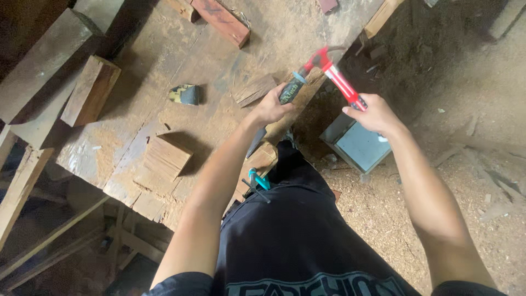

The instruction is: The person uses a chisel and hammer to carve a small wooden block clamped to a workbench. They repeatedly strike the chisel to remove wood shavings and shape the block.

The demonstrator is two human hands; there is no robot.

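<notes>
My left hand (pixel 272 107) grips a chisel (pixel 291 90) with a dark and teal handle, held at the edge of the wooden workbench (pixel 181 60); its blade runs down past my wrist toward a wood piece at the bench edge. My right hand (pixel 374 114) holds a hammer with a red handle (pixel 342 82), its head (pixel 319 56) up near the top of the chisel handle. A small flat wood piece (pixel 253 89) lies just left of the chisel.
Wood blocks (pixel 91 90) (pixel 166 156) (pixel 222 21) lie on the dusty bench, with a small dark object (pixel 185 94) between them. A teal clamp (pixel 257 181) sits at the bench edge. A grey metal box (pixel 356 143) stands on the sawdust-covered floor.
</notes>
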